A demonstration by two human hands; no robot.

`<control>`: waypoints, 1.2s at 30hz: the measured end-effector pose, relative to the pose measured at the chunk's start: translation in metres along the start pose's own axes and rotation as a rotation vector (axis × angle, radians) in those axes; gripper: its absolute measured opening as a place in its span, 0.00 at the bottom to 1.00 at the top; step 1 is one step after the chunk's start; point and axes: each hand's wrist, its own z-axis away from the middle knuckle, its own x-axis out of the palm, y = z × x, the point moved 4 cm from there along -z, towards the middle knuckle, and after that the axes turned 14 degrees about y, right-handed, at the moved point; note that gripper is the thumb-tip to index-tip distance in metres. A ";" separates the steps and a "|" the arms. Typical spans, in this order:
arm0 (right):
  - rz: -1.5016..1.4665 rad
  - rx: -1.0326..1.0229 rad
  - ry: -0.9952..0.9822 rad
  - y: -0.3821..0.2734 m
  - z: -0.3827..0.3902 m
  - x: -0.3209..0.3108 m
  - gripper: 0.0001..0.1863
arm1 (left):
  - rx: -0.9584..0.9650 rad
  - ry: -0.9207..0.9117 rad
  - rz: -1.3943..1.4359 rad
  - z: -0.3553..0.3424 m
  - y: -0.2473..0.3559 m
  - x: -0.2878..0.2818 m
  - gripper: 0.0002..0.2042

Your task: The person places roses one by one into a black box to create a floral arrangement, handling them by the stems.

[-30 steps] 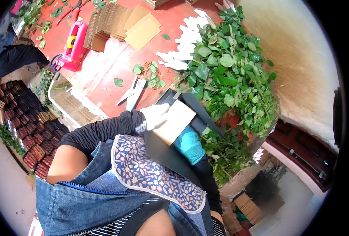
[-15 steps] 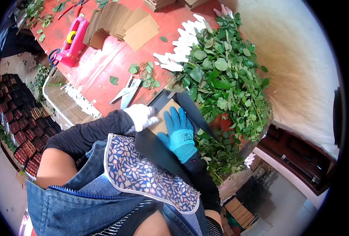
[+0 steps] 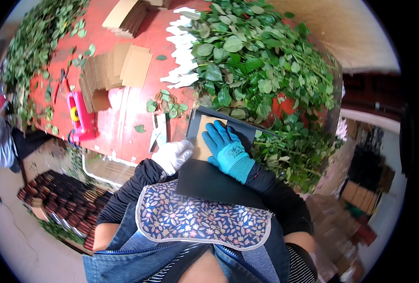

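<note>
right hand (image 3: 226,148) flat and open on cardboard sheet (image 3: 204,141), left hand (image 3: 174,155) curled at dark tray (image 3: 219,179) edge; uneven pressure may skew the sheet

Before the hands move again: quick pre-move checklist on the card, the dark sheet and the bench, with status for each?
1. Right hand in the blue glove lies flat on the brown card: ok.
2. Left hand in the white glove is at the left edge of the dark sheet: ok; actual grip cannot tell.
3. Card lies within the dark sheet's outline: ok.
4. Scissors lie on the red table, apart from both hands: ok.
5. Leafy branches crowd the sheet's far edge: not ok.
6. Pink tape dispenser stands well to the left: ok.
</note>
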 end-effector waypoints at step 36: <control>-0.169 -0.167 0.394 0.054 0.011 0.069 0.40 | 0.396 0.037 -0.467 -0.068 0.025 0.038 0.40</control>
